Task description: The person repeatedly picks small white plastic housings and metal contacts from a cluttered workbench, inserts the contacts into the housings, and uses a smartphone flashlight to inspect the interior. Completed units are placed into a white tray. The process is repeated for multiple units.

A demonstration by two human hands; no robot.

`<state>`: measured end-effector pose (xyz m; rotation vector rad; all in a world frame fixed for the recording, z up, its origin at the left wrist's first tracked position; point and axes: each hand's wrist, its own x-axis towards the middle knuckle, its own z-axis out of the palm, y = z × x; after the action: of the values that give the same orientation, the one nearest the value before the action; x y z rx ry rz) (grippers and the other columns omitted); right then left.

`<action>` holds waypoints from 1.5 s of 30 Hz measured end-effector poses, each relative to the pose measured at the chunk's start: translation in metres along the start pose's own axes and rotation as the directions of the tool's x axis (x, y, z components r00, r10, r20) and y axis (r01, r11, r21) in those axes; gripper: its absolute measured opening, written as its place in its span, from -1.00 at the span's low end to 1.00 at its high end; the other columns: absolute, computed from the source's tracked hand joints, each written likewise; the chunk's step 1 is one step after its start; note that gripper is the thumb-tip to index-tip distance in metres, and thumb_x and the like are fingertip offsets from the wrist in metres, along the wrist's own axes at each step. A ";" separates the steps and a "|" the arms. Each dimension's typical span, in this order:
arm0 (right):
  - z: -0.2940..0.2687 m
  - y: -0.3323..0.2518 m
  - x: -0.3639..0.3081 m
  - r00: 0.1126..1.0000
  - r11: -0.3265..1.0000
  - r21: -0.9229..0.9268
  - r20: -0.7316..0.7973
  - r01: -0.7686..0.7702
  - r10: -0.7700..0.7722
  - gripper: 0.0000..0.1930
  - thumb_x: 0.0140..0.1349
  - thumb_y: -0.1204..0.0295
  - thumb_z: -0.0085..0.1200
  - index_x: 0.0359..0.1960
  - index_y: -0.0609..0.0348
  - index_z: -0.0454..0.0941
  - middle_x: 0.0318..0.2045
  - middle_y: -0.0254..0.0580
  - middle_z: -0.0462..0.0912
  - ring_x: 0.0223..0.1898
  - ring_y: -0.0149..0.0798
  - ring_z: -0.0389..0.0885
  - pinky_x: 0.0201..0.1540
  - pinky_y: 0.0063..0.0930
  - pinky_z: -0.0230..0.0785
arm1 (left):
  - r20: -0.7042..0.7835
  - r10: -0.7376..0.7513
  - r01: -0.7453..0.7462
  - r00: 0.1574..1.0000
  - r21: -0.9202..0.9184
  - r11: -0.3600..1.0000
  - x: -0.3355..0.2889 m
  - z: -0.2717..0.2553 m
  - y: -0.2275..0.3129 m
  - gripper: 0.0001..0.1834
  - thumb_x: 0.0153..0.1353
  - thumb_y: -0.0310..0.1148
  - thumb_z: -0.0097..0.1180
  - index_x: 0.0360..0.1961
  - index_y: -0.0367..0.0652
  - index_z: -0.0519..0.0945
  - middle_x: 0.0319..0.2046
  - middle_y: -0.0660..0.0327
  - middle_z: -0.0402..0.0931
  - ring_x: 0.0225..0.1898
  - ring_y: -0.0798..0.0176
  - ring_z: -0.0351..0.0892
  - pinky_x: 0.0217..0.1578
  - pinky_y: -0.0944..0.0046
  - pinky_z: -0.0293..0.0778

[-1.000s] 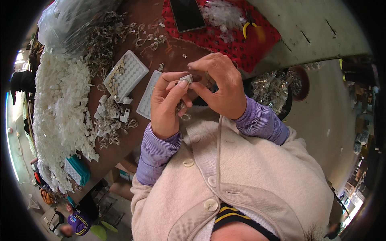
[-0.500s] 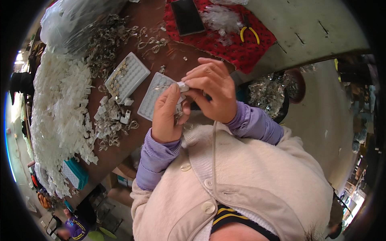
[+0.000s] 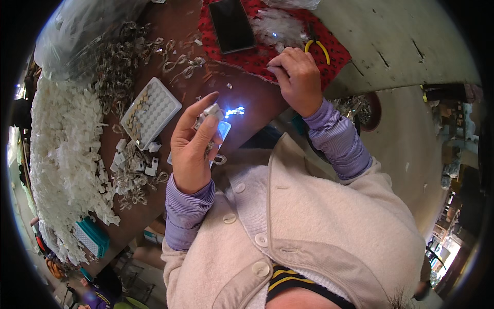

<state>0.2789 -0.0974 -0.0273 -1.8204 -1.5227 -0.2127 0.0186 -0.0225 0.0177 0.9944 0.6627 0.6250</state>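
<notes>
My left hand [image 3: 189,149] grips a small white battery box [image 3: 210,115] between thumb and fingers. Beside the box, a short stretch of wire lights [image 3: 236,111] glows bright blue-white. Under that hand a white tray [image 3: 224,130] shows only in part, lit by the glow. My right hand [image 3: 302,85] is apart from the left, over the near edge of a red patterned cloth [image 3: 247,61]. Its thumb and forefinger are pinched together; whether anything is between them does not show.
A gridded tray [image 3: 165,112] partly filled with coin cells lies left of my left hand. Nearby are wired white boxes [image 3: 135,162], a large heap of white pieces [image 3: 69,154] and wire bundles [image 3: 118,62]. The cloth bears a phone [image 3: 231,26], clear plastic pieces [image 3: 280,28] and yellow-handled pliers [image 3: 323,51].
My hands have parted: the right let go of the white box and moved up and right toward the cloth. The left keeps the box, slightly further left, and the lights now shine.
</notes>
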 end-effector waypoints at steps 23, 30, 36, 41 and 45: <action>0.002 -0.127 -0.009 0.955 0.811 0.524 -0.016 0.261 -0.297 -0.81 0.15 0.57 0.35 -0.26 0.15 0.57 -0.21 -0.17 0.71 -0.08 -0.02 0.67 0.11 -0.07 0.42 | 0.013 0.102 -0.100 0.995 -0.104 0.990 -0.047 -0.038 -0.014 -0.70 0.51 -0.29 0.26 0.11 -0.26 0.66 -0.25 0.31 0.67 -0.42 0.60 0.50 -0.56 0.58 0.24; 0.006 -0.133 -0.008 0.978 0.805 0.583 0.078 0.114 -0.195 -0.82 0.16 0.56 0.35 -0.28 0.16 0.56 -0.24 -0.15 0.71 -0.06 0.04 0.67 0.09 -0.08 0.45 | 0.011 0.049 -0.048 0.999 -0.106 0.993 -0.040 -0.049 -0.012 -0.75 0.46 -0.31 0.32 0.04 -0.23 0.68 -0.27 0.31 0.68 -0.39 0.61 0.49 -0.50 0.57 0.27; 0.014 -0.144 0.003 0.967 0.860 0.475 0.063 0.188 -0.246 -0.83 0.14 0.57 0.33 -0.28 0.19 0.57 -0.25 -0.11 0.70 -0.13 0.04 0.67 0.01 -0.07 0.47 | 0.016 0.013 -0.010 1.000 -0.169 0.986 -0.035 -0.065 -0.010 -0.76 0.44 -0.32 0.35 0.01 -0.22 0.68 -0.23 0.31 0.70 -0.34 0.61 0.53 -0.48 0.58 0.30; 0.018 -0.149 0.000 0.957 0.862 0.473 0.117 0.182 -0.266 -0.85 0.21 0.62 0.30 -0.24 0.21 0.59 -0.22 -0.12 0.71 -0.13 0.00 0.68 0.29 0.10 0.47 | -0.009 0.050 -0.050 0.999 -0.066 0.997 -0.037 -0.063 -0.009 -0.78 0.40 -0.38 0.38 -0.02 -0.21 0.68 -0.23 0.34 0.70 -0.34 0.61 0.54 -0.44 0.58 0.33; 0.033 -0.134 0.000 0.963 0.794 0.602 0.155 0.086 -0.221 -0.79 0.10 0.58 0.37 -0.22 0.14 0.68 -0.24 -0.19 0.69 -0.15 -0.01 0.67 -0.04 -0.12 0.44 | -0.028 0.053 -0.056 0.998 -0.149 0.987 -0.038 -0.064 -0.009 -0.79 0.51 -0.27 0.24 -0.03 -0.19 0.63 -0.20 0.25 0.68 -0.32 0.55 0.55 -0.44 0.55 0.36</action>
<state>0.1469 -0.0741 0.0060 -1.2427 -1.6525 0.3719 -0.0521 -0.0191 -0.0068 0.8690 0.6021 0.7251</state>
